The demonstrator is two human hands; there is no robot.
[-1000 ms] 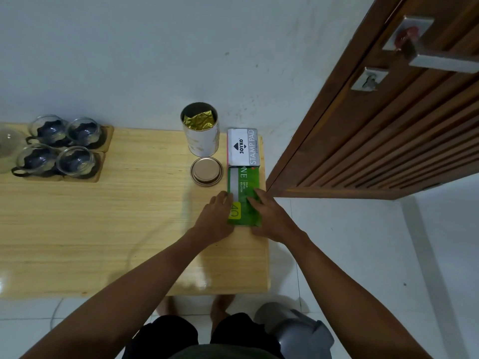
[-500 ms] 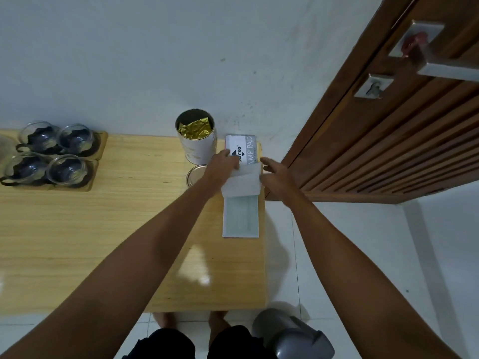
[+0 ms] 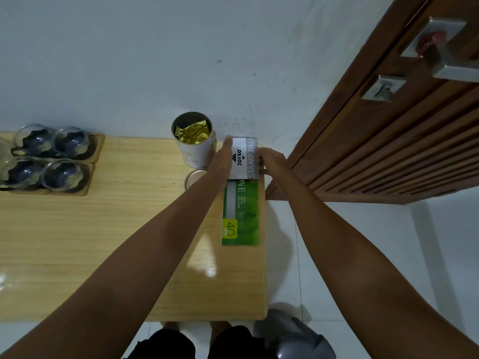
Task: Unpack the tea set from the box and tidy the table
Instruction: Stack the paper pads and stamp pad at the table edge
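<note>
A pale wooden worktop stands against a white wall, with a slatted brown door open just beyond its right edge. At the far left, four clear glass cups with dark insides sit in a two-by-two cluster on wooden coasters. Near the back edge stands a white cylindrical tin, lidless, with crumpled gold foil inside; its round metal lid lies flat just in front of it, partly hidden by the left forearm. A grey bin stands on the tiled floor below the worktop's near corner.

Both hands reach to a flat grey stamp pad box at the far right corner. The left hand lies along its left side with straight fingers; the right hand curls its grip round the right edge. Touching the box's near end, a glossy green rectangular packet lies flat along the worktop's right edge.
</note>
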